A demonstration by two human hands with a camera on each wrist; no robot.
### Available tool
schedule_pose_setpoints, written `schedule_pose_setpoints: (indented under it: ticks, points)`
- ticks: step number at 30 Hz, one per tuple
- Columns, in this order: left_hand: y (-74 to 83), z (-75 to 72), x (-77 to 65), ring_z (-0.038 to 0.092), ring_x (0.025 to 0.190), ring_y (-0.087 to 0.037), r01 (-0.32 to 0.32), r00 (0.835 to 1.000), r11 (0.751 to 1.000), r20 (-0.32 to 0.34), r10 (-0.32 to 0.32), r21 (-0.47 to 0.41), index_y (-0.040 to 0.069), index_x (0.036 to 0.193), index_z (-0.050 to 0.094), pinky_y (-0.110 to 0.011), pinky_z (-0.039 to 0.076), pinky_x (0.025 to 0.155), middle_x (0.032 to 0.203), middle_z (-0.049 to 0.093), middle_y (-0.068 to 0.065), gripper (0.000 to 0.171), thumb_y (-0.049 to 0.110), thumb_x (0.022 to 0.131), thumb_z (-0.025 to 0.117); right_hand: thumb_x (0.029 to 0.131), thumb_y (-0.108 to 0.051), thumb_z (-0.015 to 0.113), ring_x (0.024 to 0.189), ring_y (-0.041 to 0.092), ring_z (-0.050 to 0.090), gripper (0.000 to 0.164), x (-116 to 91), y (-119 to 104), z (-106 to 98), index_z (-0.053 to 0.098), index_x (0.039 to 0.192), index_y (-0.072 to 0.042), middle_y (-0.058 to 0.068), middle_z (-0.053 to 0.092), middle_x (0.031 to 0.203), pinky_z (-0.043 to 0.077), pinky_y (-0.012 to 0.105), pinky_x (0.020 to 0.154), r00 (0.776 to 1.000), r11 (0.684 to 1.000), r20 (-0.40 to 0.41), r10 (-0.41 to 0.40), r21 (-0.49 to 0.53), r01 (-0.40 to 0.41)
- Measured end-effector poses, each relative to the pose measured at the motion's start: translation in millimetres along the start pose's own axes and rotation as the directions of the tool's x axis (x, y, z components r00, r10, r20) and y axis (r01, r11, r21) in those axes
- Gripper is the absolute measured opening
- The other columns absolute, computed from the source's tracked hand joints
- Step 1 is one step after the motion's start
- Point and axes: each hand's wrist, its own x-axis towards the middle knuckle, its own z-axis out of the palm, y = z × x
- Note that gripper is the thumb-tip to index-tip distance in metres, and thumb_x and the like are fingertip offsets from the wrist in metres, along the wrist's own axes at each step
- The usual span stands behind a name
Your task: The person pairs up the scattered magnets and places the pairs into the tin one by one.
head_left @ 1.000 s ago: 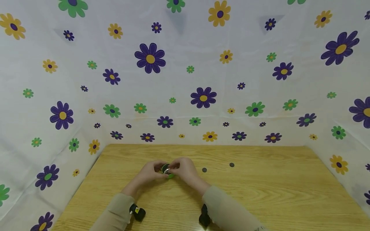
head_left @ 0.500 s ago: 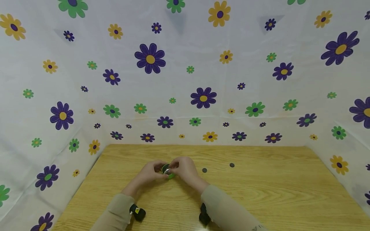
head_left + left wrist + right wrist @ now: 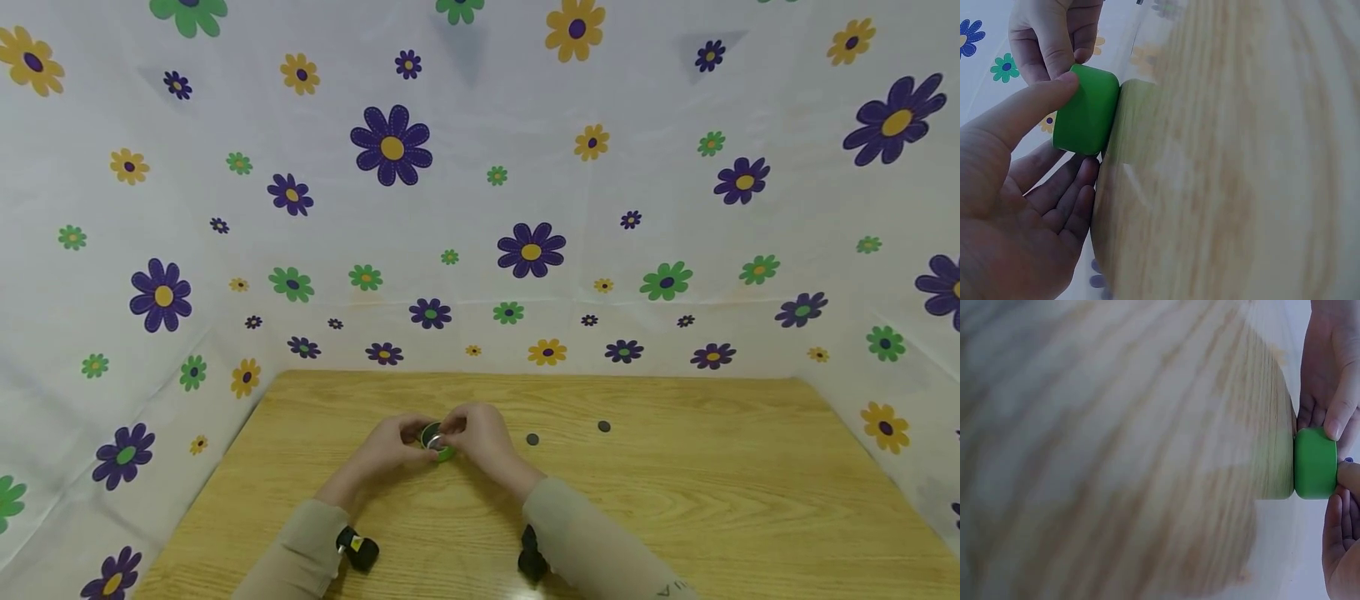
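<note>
A small, round green container [image 3: 446, 455] stands on the table with its dark opening facing up. My left hand [image 3: 384, 447] holds it from the left. In the left wrist view, the left thumb lies on the rim of the green container [image 3: 1087, 111] and the other fingers are around its lower side. My right hand [image 3: 482, 440] is at the opening, thumb and fingertips together on a small shiny, silvery round piece [image 3: 436, 442]; I cannot tell its exact kind. The right wrist view shows the right fingertips at the top of the container [image 3: 1315, 464].
Two flat dark grey discs lie on the wooden table [image 3: 690, 483], a nearer disc [image 3: 532, 439] to the right of the right hand and a farther disc [image 3: 603, 426] beyond it. A flower-printed white cloth [image 3: 457, 200] encloses the table's back and sides.
The head view has shifted very slightly. Both hands stay at the green container, with only a slight movement of the right fingers and the silvery piece.
</note>
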Motion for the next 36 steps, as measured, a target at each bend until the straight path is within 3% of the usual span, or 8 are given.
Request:
schedule_pose_setpoints:
  ticks: [7,16,30,36]
  points:
    - [-0.5,0.2,0.2,0.068,0.104,-0.015,0.026,1.000,1.000,-0.012,-0.026,0.007,0.011,0.134,0.071,-0.029,0.054,0.091,0.121,0.075,-0.007,0.046,0.020,0.091,0.085,0.088,-0.004,0.086,0.071,0.006,0.063,0.004,2,2,0,0.082,0.089,-0.006,0.006,0.079,0.084,0.052,0.018,0.062,1.000,1.000,0.009,0.012,0.006,-0.012]
    - [-0.4,-0.8,1.0,0.068,0.103,-0.016,0.007,1.000,1.000,-0.015,-0.006,0.013,0.008,0.134,0.071,-0.035,0.055,0.092,0.121,0.075,-0.010,0.048,0.018,0.090,0.087,0.088,-0.005,0.086,0.075,0.007,0.065,0.006,5,4,-1,0.083,0.093,-0.005,0.005,0.079,0.087,0.053,0.019,0.065,0.999,0.997,0.030,0.036,0.065,-0.038]
    - [-1.6,-0.1,2.3,0.067,0.102,-0.017,-0.006,1.000,1.000,0.000,0.006,0.000,0.007,0.132,0.072,-0.032,0.054,0.091,0.119,0.075,-0.011,0.046,0.018,0.090,0.086,0.089,-0.007,0.086,0.080,0.008,0.067,0.010,6,10,-4,0.082,0.097,-0.005,0.007,0.079,0.093,0.055,0.020,0.070,0.995,0.991,0.080,0.053,0.120,-0.062]
    - [-0.2,-1.7,1.4,0.066,0.105,-0.017,0.017,1.000,1.000,0.003,-0.017,-0.006,0.010,0.134,0.071,-0.031,0.052,0.093,0.124,0.075,-0.009,0.047,0.019,0.090,0.087,0.089,-0.006,0.086,0.082,0.009,0.068,0.014,6,10,-6,0.081,0.101,-0.002,0.009,0.079,0.095,0.055,0.020,0.072,0.993,0.985,0.106,0.054,0.157,-0.070]
